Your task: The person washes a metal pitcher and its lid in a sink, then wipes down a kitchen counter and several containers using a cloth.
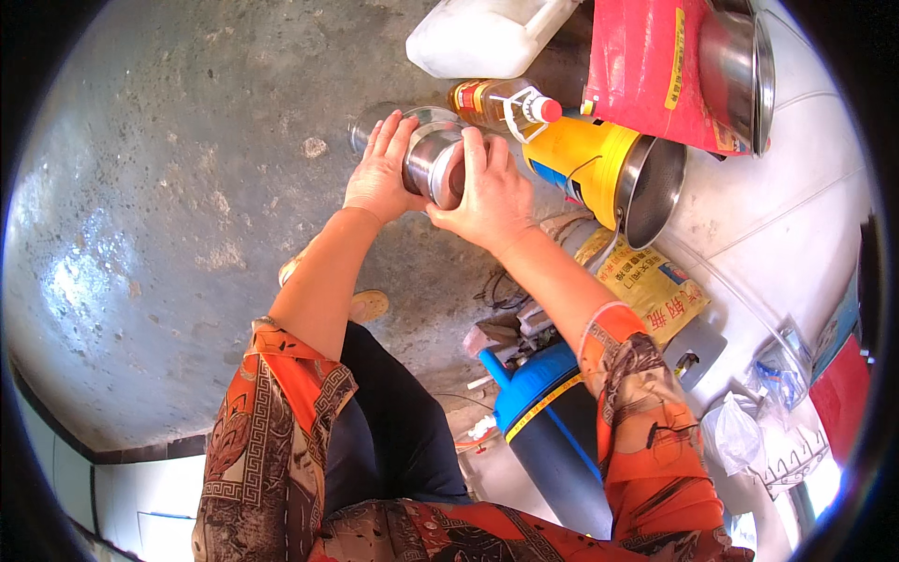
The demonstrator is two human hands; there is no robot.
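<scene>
Both hands are around a round stainless-steel container [424, 156] held over the concrete floor. My left hand [381, 175] lies along its left side with the fingers stretched forward. At the right, my right hand [493, 190] grips the rim end, thumb below and fingers over the top. The inside of the rim looks brownish; whether anything is in it I cannot tell. Just beyond my left fingers, a clear, glassy round thing [362, 128] shows, partly hidden by the hand and the container.
Along the right stand an oil bottle with a red cap [491, 104], a white jerrycan [470, 38], a yellow bucket [579, 161] with a steel pot [653, 190], a red sack [635, 70] and a blue-black tank [555, 449]. Bricks [491, 339] lie near my feet on the concrete floor [211, 175].
</scene>
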